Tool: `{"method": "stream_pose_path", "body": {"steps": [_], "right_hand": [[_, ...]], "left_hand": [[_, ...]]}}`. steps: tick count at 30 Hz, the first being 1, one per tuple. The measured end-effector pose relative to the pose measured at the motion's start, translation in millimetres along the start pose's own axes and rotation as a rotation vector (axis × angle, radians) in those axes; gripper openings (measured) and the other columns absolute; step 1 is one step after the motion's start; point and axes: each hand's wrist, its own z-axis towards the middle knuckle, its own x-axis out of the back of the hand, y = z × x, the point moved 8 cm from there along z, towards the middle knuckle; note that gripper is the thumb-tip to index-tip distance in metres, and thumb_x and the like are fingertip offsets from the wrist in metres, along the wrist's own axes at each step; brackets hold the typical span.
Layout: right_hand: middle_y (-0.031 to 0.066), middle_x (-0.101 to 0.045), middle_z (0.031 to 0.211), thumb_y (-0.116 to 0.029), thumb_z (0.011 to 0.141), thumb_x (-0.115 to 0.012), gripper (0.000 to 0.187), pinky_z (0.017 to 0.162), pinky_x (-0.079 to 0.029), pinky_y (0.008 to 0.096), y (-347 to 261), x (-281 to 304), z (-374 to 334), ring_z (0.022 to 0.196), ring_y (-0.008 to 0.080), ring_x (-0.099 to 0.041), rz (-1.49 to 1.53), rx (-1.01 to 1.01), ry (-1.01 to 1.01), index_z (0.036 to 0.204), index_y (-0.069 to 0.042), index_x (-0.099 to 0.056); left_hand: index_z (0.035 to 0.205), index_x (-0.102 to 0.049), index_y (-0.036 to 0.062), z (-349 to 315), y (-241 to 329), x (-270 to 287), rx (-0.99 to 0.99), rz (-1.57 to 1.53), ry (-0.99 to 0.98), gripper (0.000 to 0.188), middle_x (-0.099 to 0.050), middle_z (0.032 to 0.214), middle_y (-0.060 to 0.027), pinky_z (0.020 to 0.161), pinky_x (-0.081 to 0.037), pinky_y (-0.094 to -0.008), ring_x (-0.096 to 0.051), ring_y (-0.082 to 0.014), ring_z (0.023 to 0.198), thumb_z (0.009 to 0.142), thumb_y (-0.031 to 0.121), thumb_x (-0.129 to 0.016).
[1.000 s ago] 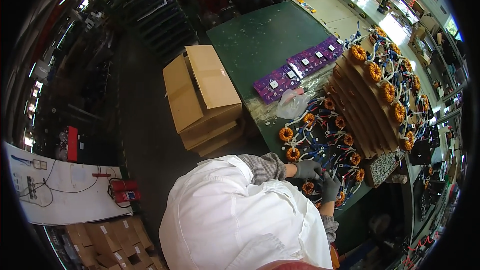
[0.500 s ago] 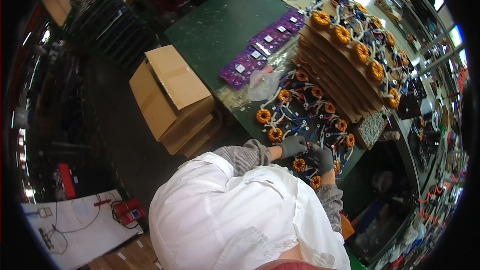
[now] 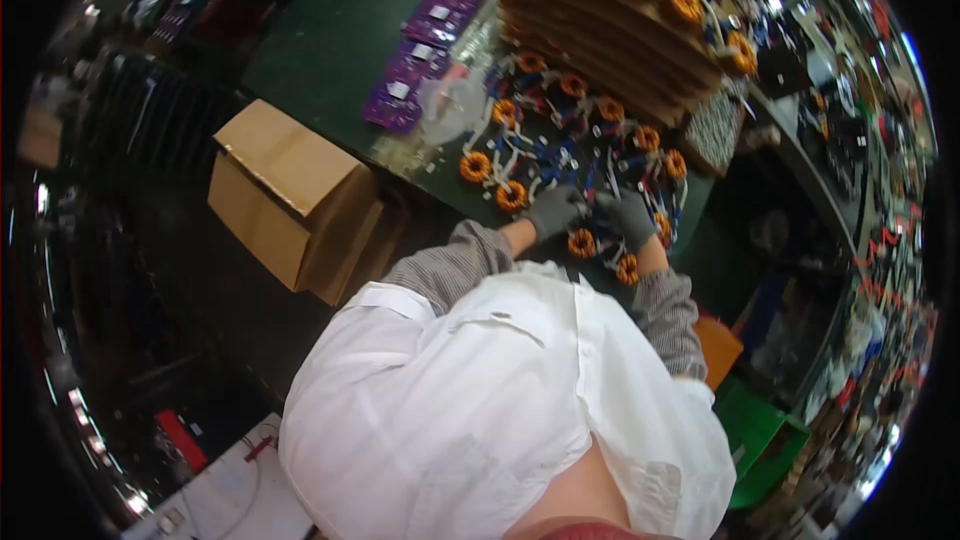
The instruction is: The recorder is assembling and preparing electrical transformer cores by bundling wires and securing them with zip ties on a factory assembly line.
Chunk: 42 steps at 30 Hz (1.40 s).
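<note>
Both gloved hands, left hand (image 3: 556, 212) and right hand (image 3: 632, 220), stay over the coils (image 3: 581, 242) (orange); fingers' grip unclear.

One head-worn fisheye view is looking steeply down from above the person's own white-clad shoulders (image 3: 480, 410). It is facing the far green desk (image 3: 330, 40), with the gloved hands sitting small near mid-frame. Edges are bending toward the dark rim; floor and cardboard box (image 3: 290, 195) are lying left.

Green bench (image 3: 330, 35), orange coils (image 3: 511, 197) (wired), purple boards (image 3: 405, 90)
</note>
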Motion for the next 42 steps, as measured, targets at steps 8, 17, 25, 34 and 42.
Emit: {"method": "stream_pose_path", "body": {"steps": [8,17,25,34,42], "right_hand": [[0.0026,-0.061,0.075,-0.027,0.082,-0.069,0.028,0.059,-0.043,0.0257,-13,-5,9,0.065,0.0095,-0.052,-0.248,0.143,-0.039,0.094,-0.002,-0.067],[0.0035,-0.06,0.075,-0.029,0.082,-0.069,0.031,0.06,-0.046,0.0284,-4,1,5,0.064,0.0129,-0.053,-0.181,0.036,-0.036,0.099,-0.003,-0.064],[0.0029,-0.059,0.077,-0.027,0.083,-0.068,0.03,0.06,-0.047,0.0281,-10,-2,0,0.064,0.0131,-0.053,-0.128,0.044,-0.043,0.1,-0.003,-0.064],[0.0033,-0.06,0.078,-0.023,0.08,-0.069,0.032,0.059,-0.045,0.027,-26,-14,-2,0.066,0.0117,-0.054,-0.346,0.136,-0.09,0.102,-0.001,-0.064],[0.0044,-0.062,0.079,-0.027,0.081,-0.069,0.032,0.061,-0.046,0.0278,-21,0,7,0.067,0.0112,-0.055,-0.352,0.156,-0.021,0.098,-0.001,-0.065]], "left_hand": [[0.096,-0.062,0.0004,-7,18,12,0.185,-0.062,-0.003,0.021,-0.065,0.082,-0.0113,0.061,-0.052,-0.0277,-0.064,-0.016,0.069,0.084,0.018,-0.062],[0.095,-0.062,-0.0003,-7,13,7,0.181,-0.076,-0.022,0.022,-0.065,0.08,-0.0104,0.061,-0.051,-0.0276,-0.063,-0.016,0.068,0.083,0.018,-0.061],[0.093,-0.062,-0.0002,-6,7,7,0.208,-0.143,0.003,0.021,-0.065,0.08,-0.01,0.06,-0.052,-0.0274,-0.063,-0.0155,0.068,0.083,0.017,-0.061],[0.095,-0.064,0.0007,-8,15,13,0.163,0.011,0.106,0.025,-0.066,0.083,-0.0119,0.063,-0.052,-0.0285,-0.064,-0.0172,0.071,0.083,0.022,-0.063],[0.095,-0.065,0.002,-7,11,11,0.16,0.005,0.04,0.025,-0.067,0.082,-0.0139,0.064,-0.052,-0.0295,-0.066,-0.0198,0.07,0.08,0.022,-0.064]]}}
